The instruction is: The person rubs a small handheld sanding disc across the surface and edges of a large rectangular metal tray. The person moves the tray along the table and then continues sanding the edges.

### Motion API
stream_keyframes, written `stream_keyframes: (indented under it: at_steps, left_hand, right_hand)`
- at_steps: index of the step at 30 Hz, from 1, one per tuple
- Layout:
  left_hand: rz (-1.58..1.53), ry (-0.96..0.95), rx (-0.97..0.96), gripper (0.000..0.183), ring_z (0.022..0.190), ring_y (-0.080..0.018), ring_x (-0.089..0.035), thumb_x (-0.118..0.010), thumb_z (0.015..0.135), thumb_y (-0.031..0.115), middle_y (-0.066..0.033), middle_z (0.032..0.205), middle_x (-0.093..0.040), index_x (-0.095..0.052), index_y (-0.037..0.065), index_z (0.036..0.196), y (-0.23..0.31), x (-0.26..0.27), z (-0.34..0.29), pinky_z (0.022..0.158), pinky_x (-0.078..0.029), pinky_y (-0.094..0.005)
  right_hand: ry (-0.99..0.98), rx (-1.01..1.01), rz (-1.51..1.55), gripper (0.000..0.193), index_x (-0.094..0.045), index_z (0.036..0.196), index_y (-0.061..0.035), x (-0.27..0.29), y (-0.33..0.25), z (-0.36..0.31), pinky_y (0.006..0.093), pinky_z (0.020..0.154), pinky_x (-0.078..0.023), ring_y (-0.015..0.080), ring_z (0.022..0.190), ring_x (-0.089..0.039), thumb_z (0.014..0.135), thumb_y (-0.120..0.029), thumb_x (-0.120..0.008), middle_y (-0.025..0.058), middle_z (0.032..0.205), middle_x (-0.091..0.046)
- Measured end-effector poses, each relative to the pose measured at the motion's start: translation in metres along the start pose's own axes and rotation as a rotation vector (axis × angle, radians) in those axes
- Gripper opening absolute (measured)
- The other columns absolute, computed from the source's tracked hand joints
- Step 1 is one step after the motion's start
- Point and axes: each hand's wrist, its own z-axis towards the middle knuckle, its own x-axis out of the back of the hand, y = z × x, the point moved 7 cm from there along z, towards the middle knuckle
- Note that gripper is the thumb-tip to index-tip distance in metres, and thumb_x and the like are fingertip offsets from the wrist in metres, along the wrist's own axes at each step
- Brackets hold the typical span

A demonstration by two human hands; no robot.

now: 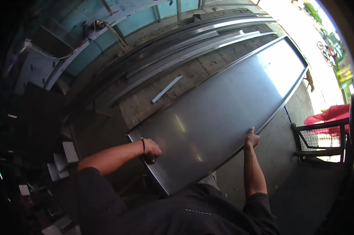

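Observation:
A long grey sheet-metal panel (220,113) with a raised rim lies slantwise in front of me, from my waist toward the far right. At its left short end my left hand (152,150) is closed over the rim, a dark band on the wrist; the fingertips are partly hidden. My right hand (252,138) grips the near long edge, its thumb on top and the other fingers out of sight underneath. Bright light reflects off the panel's far end.
Beyond the panel, a work surface (212,62) carries a loose metal strip (166,89) and several long metal profiles (192,49). To the right stands a dark frame with mesh (319,139), a red cloth (329,115) over it. Cut metal pieces (63,160) lie at left.

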Motion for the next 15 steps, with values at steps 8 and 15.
stream_keyframes:
  at_steps: [8,15]
  left_hand:
    - [0.056,-0.077,0.16,0.023,0.099,-0.0304,-0.071,-0.075,0.075,0.027,-0.0094,0.097,-0.075,-0.077,0.013,0.093,-0.057,-0.014,-0.018,0.081,-0.056,-0.0434]
    - [0.006,-0.019,0.039,0.021,0.094,-0.0309,-0.071,-0.073,0.07,0.02,-0.0126,0.093,-0.074,-0.077,0.011,0.089,-0.034,0.001,-0.034,0.077,-0.056,-0.0434]
  right_hand:
    - [-0.086,0.051,-0.049,0.065,-0.07,0.103,0.0099,-0.02,-0.019,-0.012,0.0426,0.088,-0.054,0.0344,0.094,-0.071,0.088,-0.053,-0.069,0.0223,0.102,-0.073]
    - [-0.092,0.048,0.056,0.067,-0.069,0.108,0.0114,-0.02,-0.01,-0.002,0.0429,0.089,-0.054,0.0354,0.095,-0.07,0.089,-0.053,-0.068,0.0228,0.104,-0.072]
